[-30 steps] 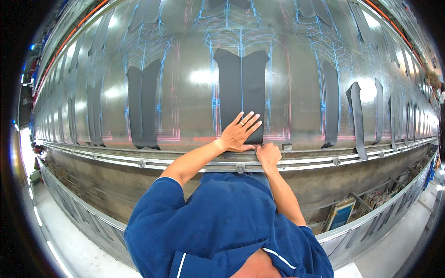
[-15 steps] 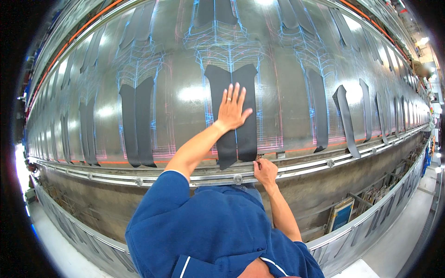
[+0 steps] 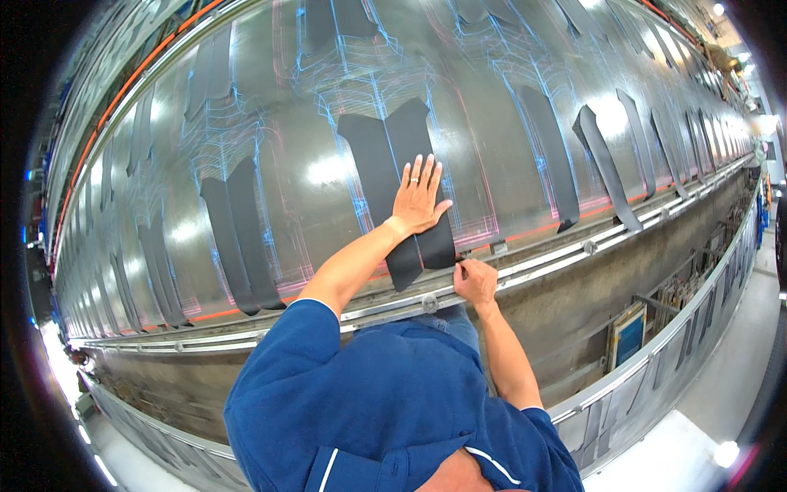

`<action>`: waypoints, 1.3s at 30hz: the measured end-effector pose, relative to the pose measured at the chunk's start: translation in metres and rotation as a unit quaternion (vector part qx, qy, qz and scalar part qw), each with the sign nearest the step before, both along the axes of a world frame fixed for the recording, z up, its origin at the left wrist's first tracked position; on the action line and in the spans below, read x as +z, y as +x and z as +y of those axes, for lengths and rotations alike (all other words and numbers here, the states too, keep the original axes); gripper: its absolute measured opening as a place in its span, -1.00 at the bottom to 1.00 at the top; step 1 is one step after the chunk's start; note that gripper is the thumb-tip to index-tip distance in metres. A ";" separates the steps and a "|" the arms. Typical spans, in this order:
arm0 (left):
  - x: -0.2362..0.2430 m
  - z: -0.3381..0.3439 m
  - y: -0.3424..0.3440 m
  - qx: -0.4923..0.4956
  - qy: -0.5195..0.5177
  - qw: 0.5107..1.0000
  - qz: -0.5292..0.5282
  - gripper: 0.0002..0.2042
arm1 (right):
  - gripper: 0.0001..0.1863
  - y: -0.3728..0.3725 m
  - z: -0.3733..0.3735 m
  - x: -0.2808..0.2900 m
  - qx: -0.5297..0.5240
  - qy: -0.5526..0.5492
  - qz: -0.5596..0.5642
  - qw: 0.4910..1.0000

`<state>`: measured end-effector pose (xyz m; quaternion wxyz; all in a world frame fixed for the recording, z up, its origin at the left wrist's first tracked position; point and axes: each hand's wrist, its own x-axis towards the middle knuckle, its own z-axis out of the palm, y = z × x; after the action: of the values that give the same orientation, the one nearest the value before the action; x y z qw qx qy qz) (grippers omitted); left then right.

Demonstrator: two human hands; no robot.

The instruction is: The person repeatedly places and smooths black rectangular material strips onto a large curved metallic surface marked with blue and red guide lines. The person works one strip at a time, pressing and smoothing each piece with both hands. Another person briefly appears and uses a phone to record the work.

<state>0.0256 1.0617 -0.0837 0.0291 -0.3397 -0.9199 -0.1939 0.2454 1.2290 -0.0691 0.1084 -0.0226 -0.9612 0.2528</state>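
Note:
A pair of dark grey cut fabric panels lies side by side on the long, shiny table: a left panel point(image 3: 367, 168) and a right panel point(image 3: 411, 127), with blue lines printed around them. My left hand point(image 3: 418, 202), wearing a ring, rests flat with fingers stretched out, mostly over the right panel. At that panel's lower right corner, by the table's near edge, my right hand point(image 3: 475, 281) is closed in a pinch on the fabric. The lower tip of the left panel hangs past the orange line toward the metal rail point(image 3: 377, 310).
More dark panels lie in rows: a pair point(image 3: 238, 234) to the left, a single panel point(image 3: 551, 156) and a partly curled panel point(image 3: 602, 168) to the right. Round knobs sit along the rail. Below it runs a trough holding a blue-faced framed board point(image 3: 627, 336).
The view has tilted, so the table now slopes up to the right. My left hand has shifted a little toward the right panel, its fingers closer together. My right hand stays at the corner.

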 end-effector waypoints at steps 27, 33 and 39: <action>0.062 -0.024 0.144 -0.132 -0.375 0.914 -0.080 0.10 | -0.68 0.044 0.258 0.077 0.118 -0.125 0.008 0.985; 0.090 0.052 0.160 -0.024 -0.290 0.949 -0.125 0.17 | -0.66 0.024 0.452 0.073 -0.138 -0.014 0.048 0.989; 0.077 0.241 0.174 0.032 -0.003 0.995 -0.095 -0.11 | -0.51 -0.015 0.575 0.071 -0.219 0.083 -0.057 0.971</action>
<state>0.2000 1.3030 -0.0063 -0.0531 -0.2897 -0.9295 -0.2219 0.2304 1.8039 0.0022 0.1075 -0.2378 -0.9550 0.1407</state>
